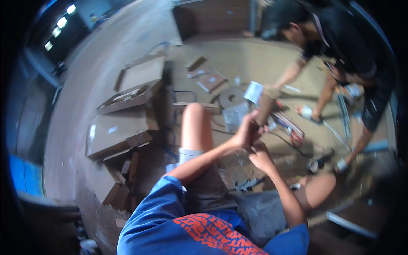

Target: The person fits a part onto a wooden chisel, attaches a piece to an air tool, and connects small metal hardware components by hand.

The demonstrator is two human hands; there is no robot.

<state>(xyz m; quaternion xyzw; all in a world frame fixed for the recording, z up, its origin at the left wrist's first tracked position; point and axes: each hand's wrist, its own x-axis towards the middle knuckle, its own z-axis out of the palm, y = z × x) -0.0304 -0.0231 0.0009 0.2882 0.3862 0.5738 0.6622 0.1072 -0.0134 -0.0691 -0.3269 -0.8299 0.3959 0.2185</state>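
Just right of the middle, a brown board-like piece [266, 108] slants upward. My left hand [245, 131] is closed around its lower end. My right hand [261, 157] sits just below, its fingers bent close together near the same end; whatever they hold is blurred and hidden. A co-worker leans in from the upper right and has a hand [273, 92] at the top of the brown piece. Next to that hand is a white paper or label [253, 92]. A clear plastic bag [235, 117] lies beyond my left hand.
Brown boxes or cabinet parts [121, 129] are stacked on the left. Beyond my knee lie a round grey disc [232, 97] and small brown panels [211, 81]. Cables and red-handled tools [296, 137] lie to the right, near a dark cylindrical power tool [319, 161].
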